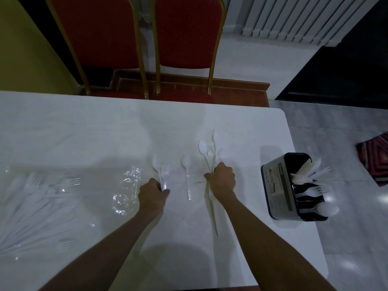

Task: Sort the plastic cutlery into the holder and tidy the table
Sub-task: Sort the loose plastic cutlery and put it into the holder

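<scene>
My left hand [152, 193] is closed on the handles of a white plastic fork [165, 172] and a spoon [156, 164] that lie on the white table [84, 131]. My right hand [223, 179] grips a bunch of white cutlery [207, 149], spoons and a fork, with heads fanned away from me and handles trailing toward me. A single white spoon [186, 164] lies loose between my hands. The black cutlery holder [277, 185] stands at the table's right edge, with forks, spoons and knives sticking out of its compartments.
A clear plastic bag [126, 185] with many more white forks and spoons [37, 198] sprawls over the left of the table. Two red chairs [184, 38] stand behind the far edge. The table's right edge drops to a pale tiled floor.
</scene>
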`<state>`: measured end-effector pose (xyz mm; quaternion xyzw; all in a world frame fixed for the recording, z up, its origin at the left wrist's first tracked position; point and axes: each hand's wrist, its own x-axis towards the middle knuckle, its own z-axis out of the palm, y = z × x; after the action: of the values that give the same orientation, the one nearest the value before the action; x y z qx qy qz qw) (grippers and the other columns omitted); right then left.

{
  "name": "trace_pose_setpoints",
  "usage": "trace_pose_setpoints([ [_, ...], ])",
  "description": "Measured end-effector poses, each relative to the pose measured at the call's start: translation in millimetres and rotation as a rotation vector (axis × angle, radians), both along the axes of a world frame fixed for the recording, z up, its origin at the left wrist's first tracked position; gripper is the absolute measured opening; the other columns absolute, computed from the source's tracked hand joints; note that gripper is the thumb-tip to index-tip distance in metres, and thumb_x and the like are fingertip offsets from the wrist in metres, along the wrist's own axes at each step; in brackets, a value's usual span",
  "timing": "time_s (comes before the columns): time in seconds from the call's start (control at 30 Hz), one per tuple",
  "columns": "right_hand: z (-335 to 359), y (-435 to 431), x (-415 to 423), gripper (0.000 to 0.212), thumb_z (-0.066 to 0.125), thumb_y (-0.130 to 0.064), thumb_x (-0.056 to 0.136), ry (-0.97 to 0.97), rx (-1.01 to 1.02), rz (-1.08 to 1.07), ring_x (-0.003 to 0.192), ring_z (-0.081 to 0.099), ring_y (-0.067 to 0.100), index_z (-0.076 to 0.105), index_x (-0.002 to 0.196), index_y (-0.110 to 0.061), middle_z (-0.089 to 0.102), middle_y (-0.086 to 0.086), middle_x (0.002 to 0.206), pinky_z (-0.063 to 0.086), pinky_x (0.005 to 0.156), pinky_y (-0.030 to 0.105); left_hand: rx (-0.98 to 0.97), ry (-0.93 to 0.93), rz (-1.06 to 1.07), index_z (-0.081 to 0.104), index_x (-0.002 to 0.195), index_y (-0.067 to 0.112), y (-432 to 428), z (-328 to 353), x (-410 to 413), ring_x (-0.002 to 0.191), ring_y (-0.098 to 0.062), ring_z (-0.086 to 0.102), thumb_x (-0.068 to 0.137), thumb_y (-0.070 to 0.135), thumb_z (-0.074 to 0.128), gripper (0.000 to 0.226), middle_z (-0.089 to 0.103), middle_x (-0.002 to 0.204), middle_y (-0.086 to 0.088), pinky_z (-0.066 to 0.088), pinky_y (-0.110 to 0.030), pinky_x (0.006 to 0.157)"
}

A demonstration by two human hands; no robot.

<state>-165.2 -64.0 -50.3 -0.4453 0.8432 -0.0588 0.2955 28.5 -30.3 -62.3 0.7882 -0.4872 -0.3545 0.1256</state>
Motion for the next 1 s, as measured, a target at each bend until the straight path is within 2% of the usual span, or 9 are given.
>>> trace_pose_setpoints([
  [0.13,4.4,-3.0,-3.8,0.022,0.066,-0.016,0.088,0.006,0.029,0.014,0.096,0.064,0.032,0.059,0.104,-0.002,0.063,0.013,0.102,0.046,0.069,0.031,0.089,-0.016,-0.071,0.059,0.070,0.007,-8.1,6.0,-0.2,0.080,-0.032,0.064,0.073,0.016,0.071,0.015,0.064,0.072,-0.012,0.040,-0.026,0.064],
  [0.2,4.4,-2.5,-6.5,0.011,0.065,-0.013,0.085,-0.040,0.017,0.024,0.080,0.062,0.025,0.058,0.091,-0.006,0.060,0.010,0.088,0.043,0.063,0.027,0.112,-0.005,-0.096,0.057,0.063,0.008,-10.0,11.1,-2.1,0.076,-0.031,0.062,0.072,0.016,0.069,0.017,0.060,0.065,-0.009,0.040,-0.026,0.063],
  [0.3,6.2,-1.0,-17.1,0.035,0.074,-0.021,0.077,-0.176,-0.002,0.025,0.048,0.044,0.010,0.047,0.057,-0.013,0.048,-0.001,0.055,0.035,0.048,0.020,0.072,-0.006,-0.112,0.040,0.051,0.013,-10.3,15.4,-7.2,0.066,-0.028,0.053,0.075,0.018,0.066,0.036,0.046,0.053,-0.002,0.033,-0.027,0.057],
  [0.37,11.3,2.6,-29.4,0.044,0.079,-0.024,0.074,-0.241,-0.039,-0.016,0.044,0.044,0.009,0.045,0.047,-0.015,0.048,-0.001,0.048,0.035,0.050,0.020,0.031,0.040,-0.126,0.037,0.053,0.014,-10.8,16.6,-12.3,0.063,-0.025,0.049,0.077,0.017,0.065,0.037,0.044,0.052,-0.001,0.030,-0.029,0.053],
  [0.53,17.5,15.7,-63.1,0.035,0.085,-0.034,0.068,-0.316,0.035,-0.040,0.059,0.061,0.017,0.072,0.069,-0.002,0.074,0.013,0.073,0.056,0.073,0.033,-0.039,0.190,-0.176,0.044,0.063,0.014,-19.6,22.3,-38.8,0.054,-0.007,0.045,0.081,0.012,0.063,0.025,0.048,0.056,0.006,0.033,-0.013,0.051],
  [0.6,18.2,22.8,-71.3,0.038,0.088,-0.036,0.064,-0.296,0.101,-0.021,0.060,0.063,0.018,0.069,0.069,-0.003,0.072,0.011,0.071,0.058,0.074,0.033,-0.024,0.216,-0.204,0.046,0.064,0.014,-23.7,24.6,-53.2,0.053,-0.002,0.043,0.082,0.010,0.061,0.024,0.046,0.056,0.008,0.033,-0.010,0.048],
  [0.73,18.7,38.5,-65.0,0.044,0.091,-0.035,0.059,-0.212,0.211,0.147,0.046,0.059,0.009,0.054,0.063,-0.013,0.061,0.000,0.058,0.055,0.054,0.022,0.030,0.251,-0.207,0.049,0.062,0.010,-25.3,17.3,-75.5,0.051,-0.006,0.042,0.084,0.012,0.061,0.025,0.045,0.055,0.004,0.029,-0.014,0.048],
  [0.87,10.7,50.9,-49.3,0.049,0.090,-0.037,0.060,-0.189,0.159,0.140,0.056,0.060,0.017,0.046,0.064,-0.016,0.058,0.003,0.065,0.059,0.066,0.035,0.037,0.231,-0.174,0.051,0.066,0.009,-24.4,11.9,-86.3,0.058,-0.016,0.049,0.085,0.016,0.061,0.023,0.049,0.059,-0.002,0.035,-0.025,0.054],
  [1.0,8.5,52.3,-44.0,0.053,0.089,-0.043,0.059,-0.193,0.096,0.051,0.060,0.059,0.020,0.043,0.059,-0.018,0.056,0.004,0.067,0.057,0.066,0.033,0.014,0.221,-0.125,0.051,0.061,0.010,-27.4,10.0,-87.7,0.060,-0.018,0.052,0.086,0.020,0.063,0.029,0.053,0.059,-0.003,0.036,-0.023,0.054],
])
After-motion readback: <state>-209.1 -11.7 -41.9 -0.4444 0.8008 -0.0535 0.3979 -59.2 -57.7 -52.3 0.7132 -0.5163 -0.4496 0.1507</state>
